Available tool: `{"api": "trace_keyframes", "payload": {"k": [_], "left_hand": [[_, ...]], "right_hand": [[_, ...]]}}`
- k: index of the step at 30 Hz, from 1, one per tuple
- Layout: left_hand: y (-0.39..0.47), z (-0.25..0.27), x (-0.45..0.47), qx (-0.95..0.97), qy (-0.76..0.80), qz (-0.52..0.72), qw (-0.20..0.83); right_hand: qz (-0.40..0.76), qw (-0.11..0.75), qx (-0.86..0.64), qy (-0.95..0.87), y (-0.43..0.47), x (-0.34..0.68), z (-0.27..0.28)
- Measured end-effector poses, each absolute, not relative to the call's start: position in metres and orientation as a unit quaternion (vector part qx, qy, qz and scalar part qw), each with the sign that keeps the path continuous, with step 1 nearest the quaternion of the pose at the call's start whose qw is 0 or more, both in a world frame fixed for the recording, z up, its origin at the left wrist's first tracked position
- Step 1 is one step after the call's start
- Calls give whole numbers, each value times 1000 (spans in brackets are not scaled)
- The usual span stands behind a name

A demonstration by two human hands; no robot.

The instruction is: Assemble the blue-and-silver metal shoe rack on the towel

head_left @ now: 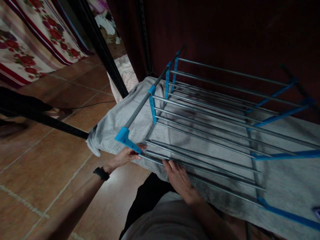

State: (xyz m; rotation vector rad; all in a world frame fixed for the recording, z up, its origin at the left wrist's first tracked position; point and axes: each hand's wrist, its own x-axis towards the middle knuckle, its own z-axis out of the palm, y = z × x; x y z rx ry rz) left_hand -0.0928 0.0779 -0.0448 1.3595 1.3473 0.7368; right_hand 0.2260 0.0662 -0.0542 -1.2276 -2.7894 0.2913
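A rack of grey metal rods and blue plastic brackets lies on a grey cloth [120, 120]. My left hand [130, 156], with a dark band at the wrist, is closed around the lower end of the nearest blue bracket [131, 144], where a thin metal rod [152, 159] meets it. Over that same front rod curl the fingers of my right hand [178, 176], its thumb side hidden. Several loose rods [200, 156] lie on the cloth just beyond my hands. A thicker grey pole [138, 111] joins the blue brackets along the left side.
Behind the rack stands a dark reddish panel [225, 33]. A black metal post [107, 56] and a black bar [57, 125] frame the left. Beyond are floor tiles [75, 160], a flowered curtain [37, 43] and another person's foot [58, 112]. A dark object [316, 211] lies at the right edge.
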Motion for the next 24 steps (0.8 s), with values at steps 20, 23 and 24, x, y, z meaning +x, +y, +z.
{"api": "trace_keyframes", "payload": {"k": [20,23,24], "left_hand": [[74,-63,-87,629,525,380,430],[76,-65,-88,632,523,379,428],[76,-65,-88,636,522,374,429]], "right_hand": [[137,-17,-406,-903,77,226,-50],[134,-8,-403,-905,77,226,-52],[133,-6,-402,-906,77,226,-52]]}}
